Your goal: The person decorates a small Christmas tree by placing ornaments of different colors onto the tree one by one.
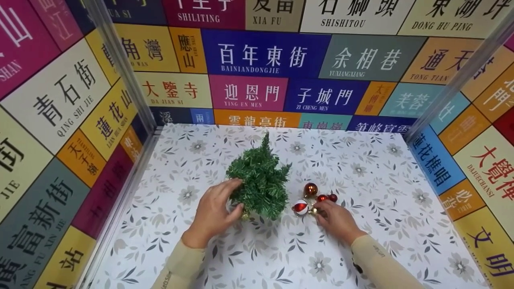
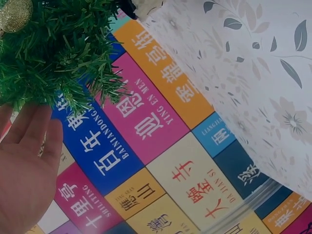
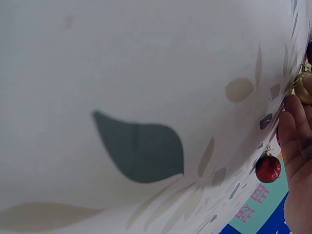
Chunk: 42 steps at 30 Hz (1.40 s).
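Observation:
A small green artificial Christmas tree stands on the table, a gold glitter bauble hanging low on its near side. At the tree's left side is my left hand, its extended fingers touching the branches. To the right of the tree, my right hand pinches a small gold bauble, partly hidden by the fingers. Close around that hand lie a red-and-white bauble, a copper-brown bauble, a red bauble and a dark red bauble.
The tabletop has a white covering with grey leaves and flowers. Panels with colourful printed signs rise at the back and both sides, joined by clear corner strips.

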Tool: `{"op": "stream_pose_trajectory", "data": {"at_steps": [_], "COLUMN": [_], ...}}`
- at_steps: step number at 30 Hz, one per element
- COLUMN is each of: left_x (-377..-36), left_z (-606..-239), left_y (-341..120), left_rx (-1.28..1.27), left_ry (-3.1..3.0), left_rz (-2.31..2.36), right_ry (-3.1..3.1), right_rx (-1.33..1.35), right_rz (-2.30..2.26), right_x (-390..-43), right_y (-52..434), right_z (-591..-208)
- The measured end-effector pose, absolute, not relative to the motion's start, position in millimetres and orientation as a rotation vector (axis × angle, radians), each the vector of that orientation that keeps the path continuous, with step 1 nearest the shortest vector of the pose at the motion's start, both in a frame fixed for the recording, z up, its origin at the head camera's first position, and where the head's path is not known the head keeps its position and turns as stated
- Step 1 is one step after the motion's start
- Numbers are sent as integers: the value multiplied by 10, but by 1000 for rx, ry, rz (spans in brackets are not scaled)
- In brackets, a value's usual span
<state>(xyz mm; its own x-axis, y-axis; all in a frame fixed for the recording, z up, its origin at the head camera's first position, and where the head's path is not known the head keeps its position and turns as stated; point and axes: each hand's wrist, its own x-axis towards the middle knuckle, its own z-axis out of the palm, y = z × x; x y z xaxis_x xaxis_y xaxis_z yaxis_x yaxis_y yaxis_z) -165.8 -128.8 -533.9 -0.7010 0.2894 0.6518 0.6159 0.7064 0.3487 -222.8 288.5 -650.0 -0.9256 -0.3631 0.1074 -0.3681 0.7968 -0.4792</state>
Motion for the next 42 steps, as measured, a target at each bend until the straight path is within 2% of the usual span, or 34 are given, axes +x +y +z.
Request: {"op": "stream_pose_trajectory", "data": {"at_steps": [11, 42], "left_x": [-1644, -1641], "left_z": [-5357, -5340], "left_y": [-1295, -1311], "left_rx": [-695, -692], "left_ry": [-2352, -2361], "left_rz": [-796, -765], "right_ry": [-2897, -2876], "right_rx": [679, 624], "right_rz": [731, 765], "right_x": [-2236, -2175], "right_y": [2896, 2902], "right_z": [-6510, -6407]}}
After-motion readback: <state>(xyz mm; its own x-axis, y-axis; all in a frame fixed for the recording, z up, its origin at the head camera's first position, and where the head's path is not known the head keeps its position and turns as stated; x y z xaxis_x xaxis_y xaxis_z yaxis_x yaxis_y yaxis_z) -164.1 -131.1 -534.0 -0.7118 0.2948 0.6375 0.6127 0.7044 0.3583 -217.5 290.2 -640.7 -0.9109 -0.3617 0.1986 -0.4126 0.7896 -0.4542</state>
